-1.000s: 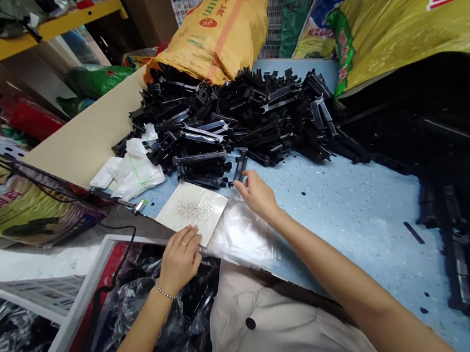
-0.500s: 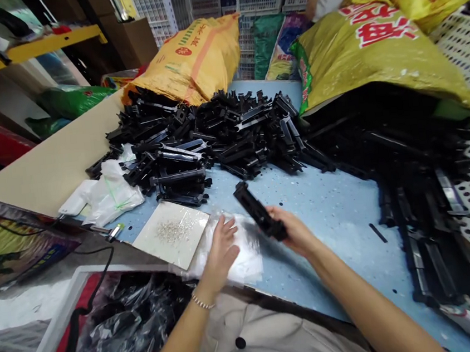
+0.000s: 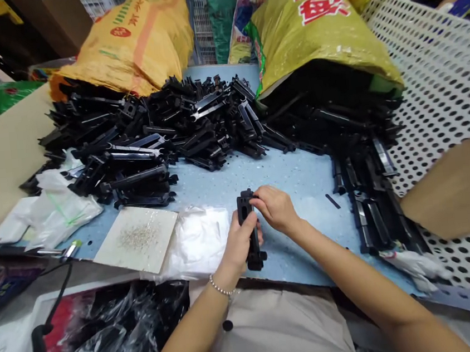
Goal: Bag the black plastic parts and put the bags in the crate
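Observation:
My left hand [image 3: 242, 239] is wrapped round the middle of a long black plastic part [image 3: 245, 208], held upright above the front of the blue table top [image 3: 302, 180]. At the part's top end, my right hand [image 3: 276, 206] pinches its edge with thumb and fingertips; whether a small piece sits in that pinch I cannot make out. Left of my hands lies a stack of clear plastic bags [image 3: 201, 233]. Beside it is a pale square board [image 3: 138, 236] scattered with tiny metallic bits. A heap of similar black plastic parts [image 3: 208, 123] covers the back of the table.
An orange sack [image 3: 140, 40] and a yellow-green sack [image 3: 316, 33] lie open behind the heap. A white perforated crate [image 3: 444, 92] borders the right side. Below left stands a bin [image 3: 55, 301] holding plastic-wrapped items. A screwdriver-like tool [image 3: 70, 250] lies at the left edge.
My left hand has gone from open and bare to gripping the black plastic part. My right hand has shifted to its top end. The part has turned upright, and the view has swung right.

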A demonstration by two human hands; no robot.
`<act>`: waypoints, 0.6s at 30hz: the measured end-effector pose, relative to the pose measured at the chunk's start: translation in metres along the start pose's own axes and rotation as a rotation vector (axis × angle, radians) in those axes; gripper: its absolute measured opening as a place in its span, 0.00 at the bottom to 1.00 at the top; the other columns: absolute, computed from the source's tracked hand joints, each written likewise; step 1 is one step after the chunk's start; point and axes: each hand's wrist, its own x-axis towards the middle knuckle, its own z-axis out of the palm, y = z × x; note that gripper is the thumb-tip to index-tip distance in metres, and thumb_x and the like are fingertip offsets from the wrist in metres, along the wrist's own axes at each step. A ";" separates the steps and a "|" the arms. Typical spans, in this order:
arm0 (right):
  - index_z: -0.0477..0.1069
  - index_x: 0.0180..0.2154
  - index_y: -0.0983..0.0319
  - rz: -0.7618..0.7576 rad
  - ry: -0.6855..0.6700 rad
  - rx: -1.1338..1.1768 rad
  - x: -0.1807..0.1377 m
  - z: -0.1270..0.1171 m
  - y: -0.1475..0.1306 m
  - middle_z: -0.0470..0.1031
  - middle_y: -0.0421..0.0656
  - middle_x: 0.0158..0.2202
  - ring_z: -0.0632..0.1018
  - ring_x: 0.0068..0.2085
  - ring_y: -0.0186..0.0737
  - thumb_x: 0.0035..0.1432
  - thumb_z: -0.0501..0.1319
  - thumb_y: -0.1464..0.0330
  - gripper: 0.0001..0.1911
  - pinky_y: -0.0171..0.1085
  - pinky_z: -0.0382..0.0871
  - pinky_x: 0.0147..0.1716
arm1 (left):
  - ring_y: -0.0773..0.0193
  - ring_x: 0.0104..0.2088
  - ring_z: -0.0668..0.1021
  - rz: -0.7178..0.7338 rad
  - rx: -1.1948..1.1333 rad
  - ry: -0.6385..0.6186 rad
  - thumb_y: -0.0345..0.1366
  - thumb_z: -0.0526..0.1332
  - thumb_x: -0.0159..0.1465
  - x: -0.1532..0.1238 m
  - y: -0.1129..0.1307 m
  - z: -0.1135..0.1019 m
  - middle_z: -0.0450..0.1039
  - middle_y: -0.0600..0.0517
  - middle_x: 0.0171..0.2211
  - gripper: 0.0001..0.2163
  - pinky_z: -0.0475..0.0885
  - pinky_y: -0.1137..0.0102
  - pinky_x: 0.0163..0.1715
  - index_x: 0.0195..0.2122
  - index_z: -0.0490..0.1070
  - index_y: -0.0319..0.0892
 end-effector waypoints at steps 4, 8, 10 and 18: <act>0.65 0.32 0.60 -0.120 -0.118 0.070 -0.028 -0.003 -0.023 0.69 0.44 0.28 0.67 0.30 0.40 0.70 0.41 0.56 0.23 0.39 0.59 0.32 | 0.73 0.20 0.70 0.014 -0.029 0.116 0.53 0.68 0.54 0.010 0.004 -0.001 0.68 0.56 0.29 0.22 0.66 0.75 0.21 0.38 0.63 0.42; 0.67 0.32 0.61 -0.319 -0.053 -0.059 -0.055 0.005 -0.039 0.71 0.47 0.30 0.66 0.30 0.41 0.70 0.45 0.59 0.20 0.40 0.56 0.30 | 0.71 0.22 0.71 -0.013 0.020 0.163 0.55 0.68 0.52 0.014 0.006 -0.003 0.68 0.57 0.25 0.24 0.67 0.74 0.24 0.38 0.66 0.40; 0.67 0.28 0.60 -0.346 -0.058 -0.069 -0.054 0.011 -0.035 0.69 0.45 0.27 0.65 0.28 0.40 0.70 0.45 0.60 0.21 0.40 0.55 0.29 | 0.69 0.25 0.73 0.024 0.041 0.224 0.54 0.69 0.51 0.017 0.003 -0.005 0.70 0.56 0.26 0.25 0.69 0.73 0.28 0.40 0.66 0.41; 0.67 0.49 0.63 0.388 0.049 -0.221 0.094 0.021 0.067 0.71 0.53 0.46 0.71 0.45 0.48 0.68 0.46 0.56 0.21 0.42 0.64 0.40 | 0.55 0.43 0.76 0.126 0.415 0.056 0.43 0.60 0.61 0.030 -0.043 0.000 0.75 0.45 0.41 0.15 0.70 0.61 0.46 0.46 0.70 0.40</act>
